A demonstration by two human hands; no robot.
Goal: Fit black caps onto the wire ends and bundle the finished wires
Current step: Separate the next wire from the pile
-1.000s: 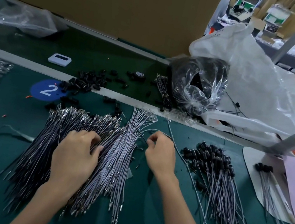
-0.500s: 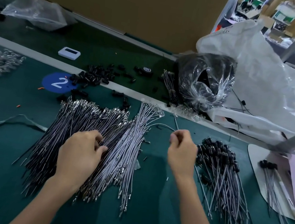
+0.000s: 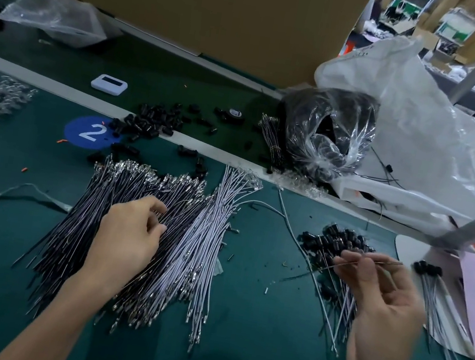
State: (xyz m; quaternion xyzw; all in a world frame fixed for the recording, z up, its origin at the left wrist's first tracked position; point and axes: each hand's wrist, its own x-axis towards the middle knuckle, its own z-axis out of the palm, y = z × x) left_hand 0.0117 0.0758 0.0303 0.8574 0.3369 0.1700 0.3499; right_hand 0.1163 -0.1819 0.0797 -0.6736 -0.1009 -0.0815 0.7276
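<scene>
— How are your hands set?
— My left hand (image 3: pixel 126 236) lies knuckles-up on the bare wires (image 3: pixel 189 234). The fingers are curled, and thumb and forefinger pinch a few strands. My right hand (image 3: pixel 379 301), at 3 o'clock from them, has its palm turned towards me. Its fingertips pinch one thin wire (image 3: pixel 308 273) over the capped wires (image 3: pixel 332 243).
— And the caps?
— Loose caps (image 3: pixel 151 121) lie at 12 o'clock of the bare wires.
— Any writing?
— A white "2" on a blue disc (image 3: pixel 90 131), at 11 o'clock. The print on the white bag (image 3: pixel 426 133) is too small to read.
</scene>
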